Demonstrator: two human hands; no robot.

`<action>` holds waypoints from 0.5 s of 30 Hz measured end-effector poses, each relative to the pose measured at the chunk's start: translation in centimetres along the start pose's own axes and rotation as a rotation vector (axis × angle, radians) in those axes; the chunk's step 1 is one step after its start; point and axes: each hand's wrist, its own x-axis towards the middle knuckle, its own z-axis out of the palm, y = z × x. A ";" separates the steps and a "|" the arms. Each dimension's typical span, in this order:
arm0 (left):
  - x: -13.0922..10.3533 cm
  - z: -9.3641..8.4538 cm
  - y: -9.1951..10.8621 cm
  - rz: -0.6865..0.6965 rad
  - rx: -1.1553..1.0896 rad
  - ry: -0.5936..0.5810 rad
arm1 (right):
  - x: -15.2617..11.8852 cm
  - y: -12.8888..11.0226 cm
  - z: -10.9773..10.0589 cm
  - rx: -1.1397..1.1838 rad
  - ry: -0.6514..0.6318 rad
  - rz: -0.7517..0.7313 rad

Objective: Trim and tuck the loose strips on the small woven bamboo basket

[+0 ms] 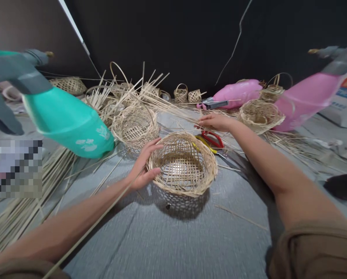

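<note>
A round woven basket [177,190] stands open side up on the grey table [173,248]. Its left rim is held by my left hand [146,164], with the thumb and fingers around the edge. My right hand [215,122] is beyond the basket to the right, at some thin strips, with fingers closed; what they hold is too small to tell. Just below that hand lie red-handled scissors [213,139] and a yellow-handled tool [207,144], close to the basket's right rim. A long thin strip crosses over my left forearm.
A second basket [135,126] sits behind on the left, another [260,116] on the right. A teal spray bottle [71,120] leans at left, a pink one [310,100] at right. Bundled strips [25,209] lie left. Several small baskets line the dark wall [167,38].
</note>
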 end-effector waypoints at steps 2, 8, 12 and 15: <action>-0.1 0.0 0.0 -0.004 0.003 -0.001 | -0.6 0.0 0.0 0.024 0.035 0.009; -0.1 0.0 -0.1 -0.005 0.010 0.006 | -0.9 0.6 -0.4 -0.134 0.127 0.033; -0.1 0.1 -0.1 -0.002 0.008 0.011 | 0.3 2.3 -0.8 -0.352 0.272 0.123; -0.2 0.1 -0.2 -0.008 0.015 0.011 | 1.6 4.4 -1.2 -0.495 0.366 0.229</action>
